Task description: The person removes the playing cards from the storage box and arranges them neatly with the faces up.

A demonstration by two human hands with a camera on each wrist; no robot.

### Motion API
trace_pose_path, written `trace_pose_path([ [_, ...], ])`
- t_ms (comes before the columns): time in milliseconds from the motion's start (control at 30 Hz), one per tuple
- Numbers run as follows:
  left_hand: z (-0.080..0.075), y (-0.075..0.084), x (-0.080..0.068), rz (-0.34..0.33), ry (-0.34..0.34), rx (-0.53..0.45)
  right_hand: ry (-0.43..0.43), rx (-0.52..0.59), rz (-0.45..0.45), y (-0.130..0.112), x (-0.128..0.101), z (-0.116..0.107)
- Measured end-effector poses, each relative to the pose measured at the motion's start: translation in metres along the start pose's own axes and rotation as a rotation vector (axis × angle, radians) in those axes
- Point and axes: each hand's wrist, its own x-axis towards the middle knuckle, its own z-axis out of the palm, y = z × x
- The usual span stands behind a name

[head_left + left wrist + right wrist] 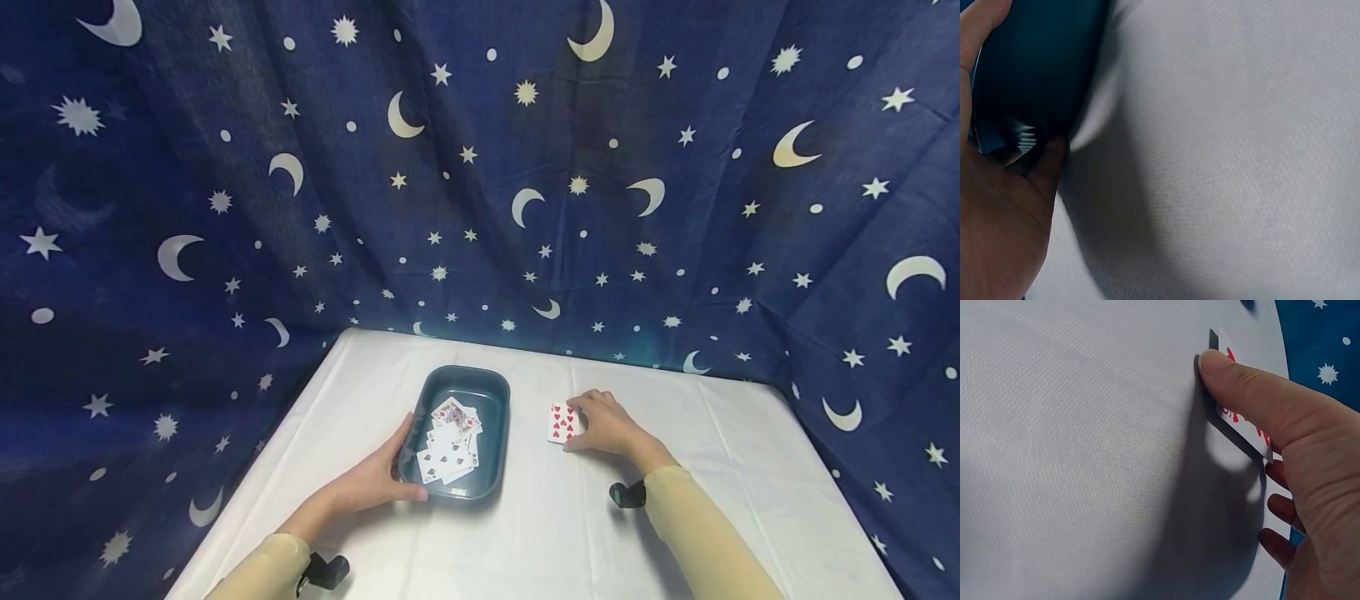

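Observation:
A dark teal rectangular tub (491,442) stands on the white table, with several face-up playing cards (448,454) overlapping inside it. My left hand (375,477) holds the tub at its near left corner, thumb along the near side and fingers on the left wall; the left wrist view shows the hand (1004,219) against the tub's outside. Right of the tub, my right hand (609,423) grips a red hearts playing card (558,422) by its right side, between thumb and fingers. In the right wrist view the thumb covers part of this card (1244,428).
A white cloth (540,533) covers the table. Behind and at both sides hangs a dark blue curtain (480,208) with moons and stars. Each wrist carries a small black camera mount, such as the one on the right wrist (628,495).

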Motion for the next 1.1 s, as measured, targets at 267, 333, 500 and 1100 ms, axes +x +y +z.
trace_pose_path([
  [267,-0.0004,0.0021,0.0003,0.006,0.001,0.010,-0.010,0.007,0.008,-0.0028,0.0017,0.0023],
  [333,-0.0007,0.0025,-0.0002,0.010,-0.003,0.005,-0.012,0.007,0.011,-0.0033,0.0024,0.0030],
  [500,-0.0023,0.0027,-0.0014,0.027,-0.020,0.005,-0.009,0.003,0.022,-0.0047,0.0036,0.0035],
  [1100,-0.0032,-0.0007,0.0003,0.050,-0.025,0.006,-0.012,0.007,0.034,-0.0041,0.0053,0.0038],
])
